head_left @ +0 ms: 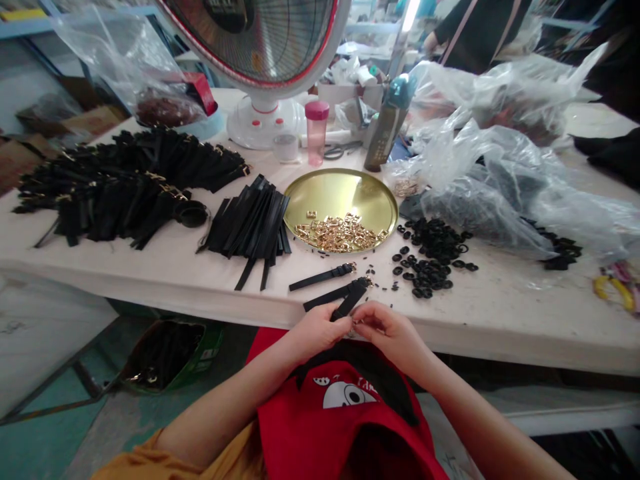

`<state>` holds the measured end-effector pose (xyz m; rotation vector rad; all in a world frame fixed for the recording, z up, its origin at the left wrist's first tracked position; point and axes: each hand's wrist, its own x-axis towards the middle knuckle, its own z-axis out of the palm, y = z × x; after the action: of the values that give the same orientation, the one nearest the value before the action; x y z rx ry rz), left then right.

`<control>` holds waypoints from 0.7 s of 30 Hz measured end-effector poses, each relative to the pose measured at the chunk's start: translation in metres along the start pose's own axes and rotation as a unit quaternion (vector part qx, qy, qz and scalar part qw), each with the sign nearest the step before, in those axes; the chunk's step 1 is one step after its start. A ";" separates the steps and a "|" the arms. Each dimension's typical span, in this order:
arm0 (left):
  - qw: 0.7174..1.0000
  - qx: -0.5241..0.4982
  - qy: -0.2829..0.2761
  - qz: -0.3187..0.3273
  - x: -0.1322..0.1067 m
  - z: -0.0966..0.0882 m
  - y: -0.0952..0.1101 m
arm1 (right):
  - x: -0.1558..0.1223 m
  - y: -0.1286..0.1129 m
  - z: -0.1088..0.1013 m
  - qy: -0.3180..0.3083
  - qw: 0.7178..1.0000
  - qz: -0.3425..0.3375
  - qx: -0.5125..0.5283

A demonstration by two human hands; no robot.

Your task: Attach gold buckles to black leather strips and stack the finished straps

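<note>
My left hand point(323, 330) is closed on a narrow black strap point(351, 299) near the table's front edge. Opposite it, the fingers of my right hand point(387, 328) pinch a small glinting metal piece point(356, 321), too small to name surely. Just beyond my hands lie two more black straps, one point(320, 277) with a gold buckle at its end and another point(323, 297) partly under the held one. A round gold tray point(325, 190) holds a heap of small gold buckles point(345, 233). Black oval loops point(433, 257) are piled right of the tray.
Loose black straps point(250, 223) lie left of the tray, with buckled straps point(115, 193) heaped farther left. A fan point(265, 120), pink bottle point(317, 133) and scissors point(343, 149) stand or lie behind. Plastic bags point(500, 167) and yellow-handled pliers point(615, 290) are at right.
</note>
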<state>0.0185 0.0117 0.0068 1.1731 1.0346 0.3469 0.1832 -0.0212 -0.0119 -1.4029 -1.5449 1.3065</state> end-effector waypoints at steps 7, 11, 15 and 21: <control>1.000 -0.018 -0.018 0.010 -0.006 -0.002 0.001 | 0.002 0.003 0.006 0.038 0.966 0.079 0.245; 0.997 0.040 0.035 0.049 -0.011 -0.004 -0.006 | 0.005 -0.001 0.005 0.128 0.884 0.138 0.429; 0.974 0.192 0.055 0.105 -0.020 -0.003 -0.008 | 0.005 -0.003 0.004 0.149 0.813 0.176 0.534; 0.922 0.339 0.074 0.171 -0.023 0.002 -0.005 | -0.005 0.002 0.020 0.123 0.818 0.189 0.528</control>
<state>0.0065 -0.0078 0.0134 1.9924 1.1167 0.3651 0.1658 -0.0310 -0.0190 -1.0414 -0.1837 1.7133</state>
